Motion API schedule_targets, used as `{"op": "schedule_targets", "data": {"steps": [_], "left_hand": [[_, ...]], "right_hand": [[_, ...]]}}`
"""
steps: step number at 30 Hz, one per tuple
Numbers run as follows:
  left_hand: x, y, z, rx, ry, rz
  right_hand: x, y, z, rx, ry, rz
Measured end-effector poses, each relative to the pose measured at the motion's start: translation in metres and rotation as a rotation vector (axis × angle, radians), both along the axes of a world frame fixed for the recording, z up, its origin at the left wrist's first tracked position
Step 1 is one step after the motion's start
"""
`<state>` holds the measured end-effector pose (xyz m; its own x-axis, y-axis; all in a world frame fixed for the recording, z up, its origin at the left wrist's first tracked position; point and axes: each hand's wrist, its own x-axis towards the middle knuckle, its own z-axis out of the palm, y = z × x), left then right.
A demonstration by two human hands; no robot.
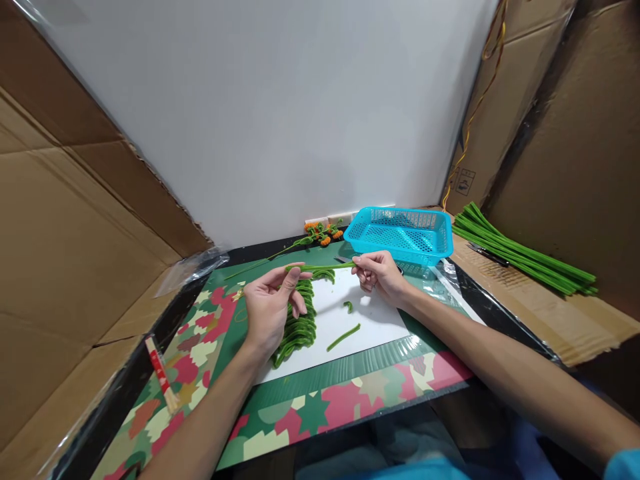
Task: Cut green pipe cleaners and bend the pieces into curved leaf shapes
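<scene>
A green pipe cleaner [327, 267] stretches nearly level between my two hands. My left hand [273, 300] pinches its left end between thumb and fingers, while my right hand [380, 275] grips the other end with the fingertips. Beneath and beside my left hand lies a row of bent green pipe-cleaner pieces [300, 327] on a white sheet [370, 333]. One short straight piece [343, 337] rests on the sheet nearer to me, with a small curled piece [349, 306] above it. Scissors [343, 259], partly hidden, lie behind my right hand.
A blue plastic basket [400, 255] stands at the back. Left of it lies an orange-flowered pipe-cleaner stem [320, 233]. A bundle of long green pipe cleaners [525, 257] sits on cardboard at right, by a dark pen-like tool [489, 255]. A red-wrapped stick bundle [161, 373] is at left.
</scene>
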<state>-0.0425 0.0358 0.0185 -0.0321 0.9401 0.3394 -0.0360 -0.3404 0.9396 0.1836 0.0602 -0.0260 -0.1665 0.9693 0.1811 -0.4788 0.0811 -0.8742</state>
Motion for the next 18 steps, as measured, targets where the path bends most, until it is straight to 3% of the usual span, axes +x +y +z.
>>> {"op": "schedule_targets", "data": {"steps": [18], "left_hand": [[-0.0017,0.0044,-0.0019,0.055,-0.082,0.102]], "right_hand": [[-0.0016,-0.0017,-0.0008,-0.027,-0.022,0.025]]}}
